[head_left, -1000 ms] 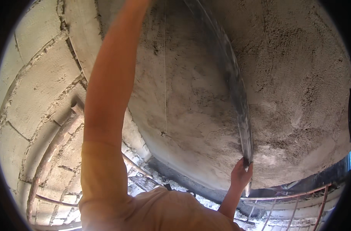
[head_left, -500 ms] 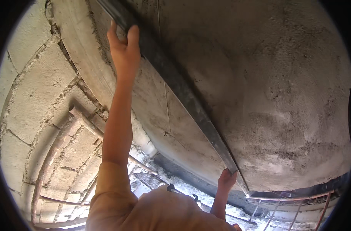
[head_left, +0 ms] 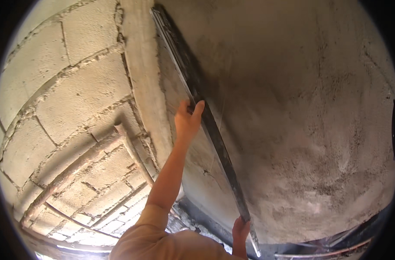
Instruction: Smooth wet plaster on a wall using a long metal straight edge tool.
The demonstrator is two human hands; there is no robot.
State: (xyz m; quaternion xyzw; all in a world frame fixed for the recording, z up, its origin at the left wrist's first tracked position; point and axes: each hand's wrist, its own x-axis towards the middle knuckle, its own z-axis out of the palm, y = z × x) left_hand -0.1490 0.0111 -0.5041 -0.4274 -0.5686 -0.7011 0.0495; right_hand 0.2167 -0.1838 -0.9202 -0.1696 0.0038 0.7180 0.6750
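Note:
A long, dark grey metal straightedge (head_left: pixel 176 48) lies slantwise along a plastered wall (head_left: pixel 288 112), its top end toward the upper left and its bottom end at the lower right. Around the middle of its left edge, my left hand (head_left: pixel 188 123) is closed, thumb on one side and fingers partly hidden behind the bar. Lower down, close to the bottom end, my right hand (head_left: pixel 240 229) grips the same bar. The plaster looks smooth and damp near the bar, rougher and blotchy farther right.
Left of the plaster runs a pale vertical concrete strip (head_left: pixel 141 65), then a wall of large blocks (head_left: pixel 91 78) with rough mortar joints. Rusty scaffold pipes (head_left: pixel 72 173) stand before the blocks. Another pipe (head_left: pixel 327 255) crosses at the lower right.
The view has shifted, and the straightedge's top end now shows. The bar stands steeper, and both hands appear lower in the picture, still holding it.

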